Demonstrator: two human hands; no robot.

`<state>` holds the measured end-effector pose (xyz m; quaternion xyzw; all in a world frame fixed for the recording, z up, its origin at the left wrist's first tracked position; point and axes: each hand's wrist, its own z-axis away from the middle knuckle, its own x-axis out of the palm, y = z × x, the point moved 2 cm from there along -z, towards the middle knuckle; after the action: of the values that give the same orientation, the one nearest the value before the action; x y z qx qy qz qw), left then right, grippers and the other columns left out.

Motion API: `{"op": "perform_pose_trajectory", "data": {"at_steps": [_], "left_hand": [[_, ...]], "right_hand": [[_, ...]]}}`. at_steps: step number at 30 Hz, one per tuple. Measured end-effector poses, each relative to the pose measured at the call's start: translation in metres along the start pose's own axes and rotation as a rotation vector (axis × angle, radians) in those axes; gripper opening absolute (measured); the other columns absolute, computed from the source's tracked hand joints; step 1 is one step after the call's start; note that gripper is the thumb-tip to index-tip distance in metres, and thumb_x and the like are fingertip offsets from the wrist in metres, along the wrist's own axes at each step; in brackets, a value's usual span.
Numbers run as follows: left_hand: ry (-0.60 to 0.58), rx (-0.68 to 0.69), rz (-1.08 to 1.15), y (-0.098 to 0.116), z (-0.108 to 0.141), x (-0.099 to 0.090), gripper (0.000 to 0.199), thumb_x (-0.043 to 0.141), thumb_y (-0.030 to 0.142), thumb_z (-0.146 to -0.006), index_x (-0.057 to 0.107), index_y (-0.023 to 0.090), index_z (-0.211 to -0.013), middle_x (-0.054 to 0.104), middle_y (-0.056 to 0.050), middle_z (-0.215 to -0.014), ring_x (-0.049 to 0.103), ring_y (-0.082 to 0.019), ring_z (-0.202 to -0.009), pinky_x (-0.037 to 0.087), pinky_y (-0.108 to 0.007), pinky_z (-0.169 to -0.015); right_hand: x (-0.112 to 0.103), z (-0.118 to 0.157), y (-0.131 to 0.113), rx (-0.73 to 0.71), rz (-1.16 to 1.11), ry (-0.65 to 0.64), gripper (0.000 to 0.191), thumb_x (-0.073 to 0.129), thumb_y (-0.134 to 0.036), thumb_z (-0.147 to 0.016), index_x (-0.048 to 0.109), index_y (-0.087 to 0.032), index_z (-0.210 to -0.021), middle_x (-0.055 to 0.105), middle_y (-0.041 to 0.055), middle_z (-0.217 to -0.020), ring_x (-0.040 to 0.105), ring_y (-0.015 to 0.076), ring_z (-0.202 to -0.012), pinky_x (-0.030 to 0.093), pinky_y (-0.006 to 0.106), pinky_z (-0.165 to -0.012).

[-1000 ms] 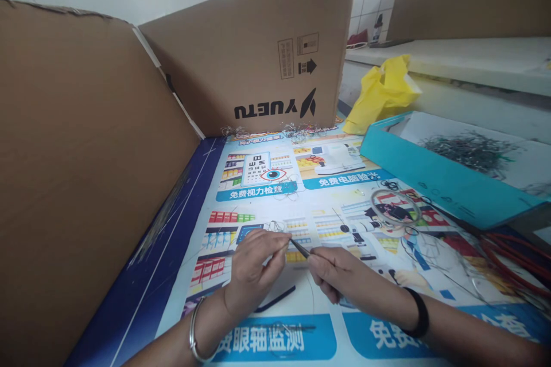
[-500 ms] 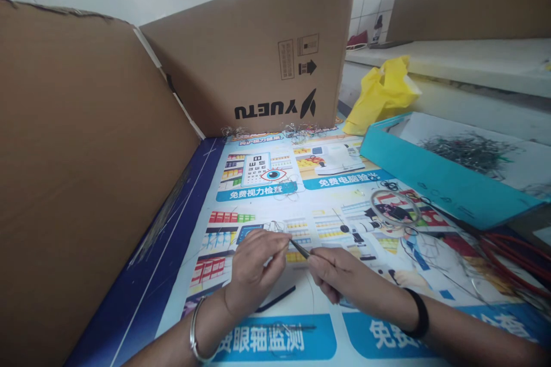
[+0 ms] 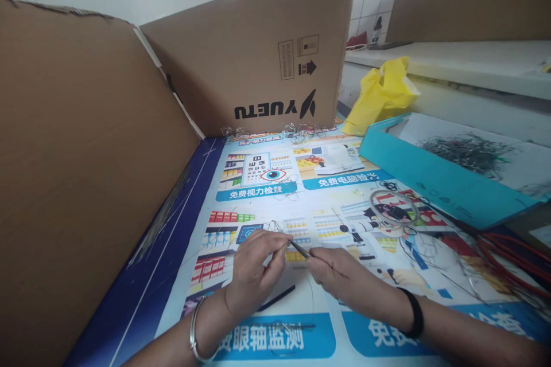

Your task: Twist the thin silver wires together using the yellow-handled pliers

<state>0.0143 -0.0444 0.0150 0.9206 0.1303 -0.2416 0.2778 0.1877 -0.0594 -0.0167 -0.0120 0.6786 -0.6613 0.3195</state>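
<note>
My right hand (image 3: 338, 269) is closed around a pair of dark tweezers (image 3: 300, 249), their tips pointing up and left. Those tips meet the fingertips of my left hand (image 3: 258, 261), whose thumb and forefinger are pinched together; whatever lies between them is too small to make out. A thin wire (image 3: 313, 293) curves down below the tweezers. Under my wrists, a small bundle of dark wire pieces (image 3: 284, 327) rests on the printed sheet (image 3: 303, 206). A loose coil of fine wire (image 3: 274, 226) sits just beyond my left hand.
Cardboard panels (image 3: 241, 46) stand at the left and back. To the right is a turquoise box (image 3: 430, 178) with a pile of short wires (image 3: 469, 152). Nearby are a wire ring (image 3: 395, 223), red-handled pliers or cutters (image 3: 508, 258) and a yellow bag (image 3: 379, 94).
Hardly anything differs. My right hand and the tweezers have shifted very slightly left, while my left hand keeps its pinch in about the same spot.
</note>
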Motion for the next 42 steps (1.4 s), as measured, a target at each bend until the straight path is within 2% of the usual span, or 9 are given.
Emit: {"op": "perform_pose_trajectory", "data": {"at_steps": [5, 12, 19, 31, 37, 42], "left_hand": [[-0.027, -0.050, 0.031, 0.003, -0.001, -0.002, 0.024, 0.053, 0.002, -0.076, 0.058, 0.017, -0.093, 0.068, -0.006, -0.084, 0.064, -0.016, -0.077, 0.052, -0.030, -0.070], [-0.079, -0.216, 0.153, 0.001, -0.002, -0.002, 0.016, 0.050, 0.006, -0.081, 0.057, 0.017, -0.089, 0.066, -0.004, -0.080, 0.064, -0.014, -0.073, 0.052, -0.027, -0.068], [-0.062, -0.172, 0.128, -0.002, 0.000, 0.000, 0.020, 0.052, 0.004, -0.079, 0.058, 0.017, -0.092, 0.067, -0.004, -0.085, 0.064, -0.015, -0.078, 0.052, -0.028, -0.072], [-0.064, -0.217, 0.142, -0.005, 0.004, 0.002, 0.019, 0.051, 0.005, -0.080, 0.058, 0.018, -0.092, 0.067, -0.004, -0.086, 0.065, -0.014, -0.078, 0.052, -0.028, -0.072], [-0.068, -0.206, 0.132, -0.005, 0.003, 0.002, 0.020, 0.052, 0.004, -0.080, 0.058, 0.018, -0.092, 0.067, -0.003, -0.086, 0.065, -0.014, -0.078, 0.052, -0.029, -0.072], [-0.065, -0.178, 0.130, -0.004, 0.002, 0.002, 0.020, 0.052, 0.004, -0.079, 0.057, 0.017, -0.093, 0.067, -0.004, -0.086, 0.064, -0.014, -0.079, 0.052, -0.028, -0.072]], "right_hand": [[-0.003, -0.001, -0.003, -0.049, 0.105, 0.006, 0.042, 0.030, -0.051, -0.089, 0.039, -0.019, -0.063, 0.048, -0.0008, -0.064, 0.042, 0.0112, -0.060, 0.029, 0.024, -0.054], [-0.008, -0.001, -0.008, -0.050, 0.141, -0.015, 0.037, 0.033, -0.044, -0.089, 0.039, -0.019, -0.062, 0.047, -0.0019, -0.062, 0.041, 0.0103, -0.059, 0.029, 0.023, -0.054], [-0.009, 0.000, -0.011, -0.002, 0.058, -0.062, 0.038, 0.031, -0.044, -0.090, 0.042, -0.019, -0.064, 0.043, -0.0036, -0.053, 0.042, 0.0098, -0.053, 0.031, 0.022, -0.053], [-0.009, 0.000, -0.011, 0.026, -0.027, -0.073, 0.044, 0.030, -0.054, -0.087, 0.042, -0.019, -0.062, 0.042, -0.0039, -0.048, 0.040, 0.0090, -0.045, 0.029, 0.022, -0.047], [-0.009, 0.000, -0.011, 0.006, 0.002, -0.069, 0.042, 0.029, -0.051, -0.088, 0.042, -0.019, -0.063, 0.042, -0.0040, -0.048, 0.041, 0.0096, -0.048, 0.030, 0.022, -0.050], [-0.008, -0.001, -0.009, -0.002, 0.125, -0.040, 0.040, 0.029, -0.045, -0.090, 0.042, -0.019, -0.063, 0.046, -0.0022, -0.057, 0.043, 0.0103, -0.055, 0.029, 0.023, -0.053]]}}
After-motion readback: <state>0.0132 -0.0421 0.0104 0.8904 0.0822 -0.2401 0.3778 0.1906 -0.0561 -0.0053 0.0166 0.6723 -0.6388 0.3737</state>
